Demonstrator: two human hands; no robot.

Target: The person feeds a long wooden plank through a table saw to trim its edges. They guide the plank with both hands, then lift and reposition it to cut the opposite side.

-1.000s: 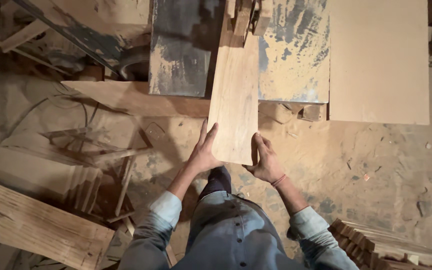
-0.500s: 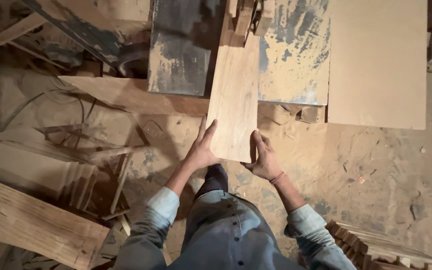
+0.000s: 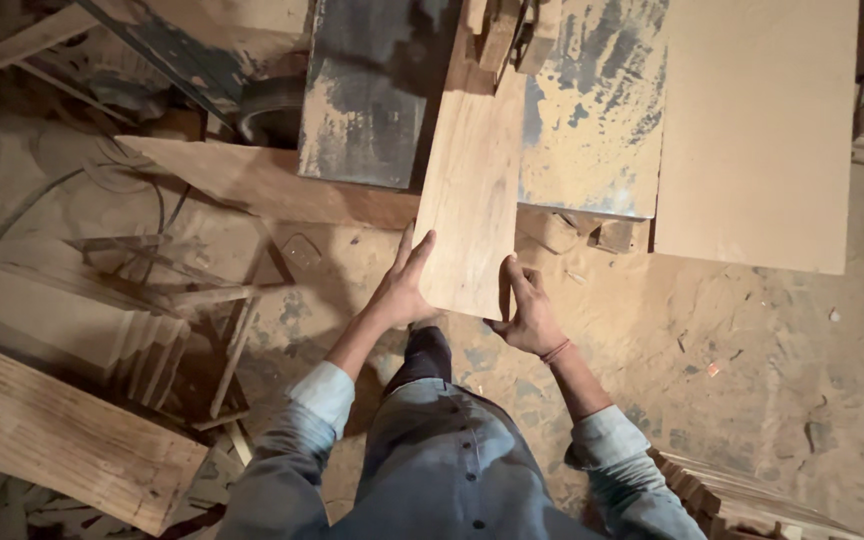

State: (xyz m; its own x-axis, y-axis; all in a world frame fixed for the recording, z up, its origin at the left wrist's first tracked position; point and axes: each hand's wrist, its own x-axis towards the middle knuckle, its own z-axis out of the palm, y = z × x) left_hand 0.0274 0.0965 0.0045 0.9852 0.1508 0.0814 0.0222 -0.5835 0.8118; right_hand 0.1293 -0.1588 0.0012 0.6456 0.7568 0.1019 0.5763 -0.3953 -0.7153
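Note:
I hold a long flat wooden board by its near end, with its far end lying on a worn metal machine table. My left hand grips the board's left edge near the near corner, fingers stretched along the wood. My right hand clasps the right near corner, a red thread on its wrist. Small wooden pieces sit on the board's far end at the top of the view.
A large plain panel lies to the right of the machine table. A thick plank and loose wood offcuts lie on the dusty floor at left. A stack of thin strips sits at lower right.
Both hands keep their grip on the board. The view has shifted slightly; the board and hands sit much as before.

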